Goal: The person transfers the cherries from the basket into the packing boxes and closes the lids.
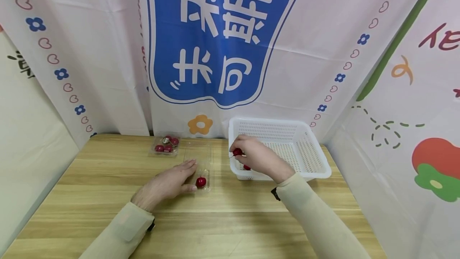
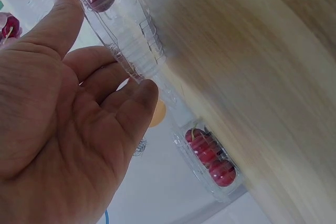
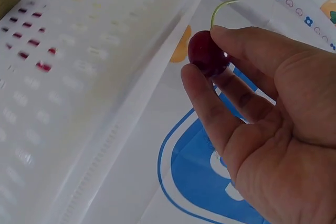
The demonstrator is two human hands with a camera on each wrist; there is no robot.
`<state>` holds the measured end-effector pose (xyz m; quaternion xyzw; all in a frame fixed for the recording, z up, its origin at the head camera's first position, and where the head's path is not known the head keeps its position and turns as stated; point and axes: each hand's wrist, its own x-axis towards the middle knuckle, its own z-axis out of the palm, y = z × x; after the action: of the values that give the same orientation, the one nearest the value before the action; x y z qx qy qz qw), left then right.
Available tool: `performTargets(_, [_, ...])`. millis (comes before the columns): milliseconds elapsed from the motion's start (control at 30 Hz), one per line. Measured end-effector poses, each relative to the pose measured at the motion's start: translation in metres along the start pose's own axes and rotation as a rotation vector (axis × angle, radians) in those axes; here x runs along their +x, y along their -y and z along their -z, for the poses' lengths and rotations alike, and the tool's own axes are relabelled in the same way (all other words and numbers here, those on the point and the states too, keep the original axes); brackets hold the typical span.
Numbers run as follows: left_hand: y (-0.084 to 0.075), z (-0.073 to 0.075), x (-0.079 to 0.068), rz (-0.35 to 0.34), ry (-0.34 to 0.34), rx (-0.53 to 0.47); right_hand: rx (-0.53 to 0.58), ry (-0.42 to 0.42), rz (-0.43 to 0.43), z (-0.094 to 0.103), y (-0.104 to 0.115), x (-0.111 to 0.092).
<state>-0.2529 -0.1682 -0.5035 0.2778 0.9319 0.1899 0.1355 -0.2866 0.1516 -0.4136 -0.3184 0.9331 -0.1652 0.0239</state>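
Between thumb and fingertips, my right hand (image 1: pixel 256 153) pinches a dark red cherry (image 3: pixel 207 53) by its body, its green stem sticking out. This hand is over the left end of a white perforated plastic basket (image 1: pixel 316 159). Another cherry (image 1: pixel 246 167) shows inside the basket below it. My left hand (image 1: pixel 167 181) rests against the left side of an opened clear plastic box (image 1: pixel 205 167), thumb and fingers touching its edge in the left wrist view. One cherry (image 1: pixel 201 182) lies in the box's near part; its lid extends toward the back.
A second clear box (image 1: pixel 164 146), holding several cherries (image 2: pixel 206 150), stands at the back left of the wooden table (image 1: pixel 215 227). A printed white cloth (image 1: pixel 108 51) hangs behind the table, with more cloth along both sides.
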Motion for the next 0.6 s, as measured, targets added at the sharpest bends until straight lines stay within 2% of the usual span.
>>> performTargets(233, [0.0, 0.0, 0.001, 0.0, 0.001, 0.004, -0.025, -0.042, 0.074, -0.01, 0.014, 0.006])
performTargets(600, [0.001, 0.0, 0.0, -0.013, -0.011, 0.005, 0.005, -0.039, 0.072, -0.026, 0.034, 0.014])
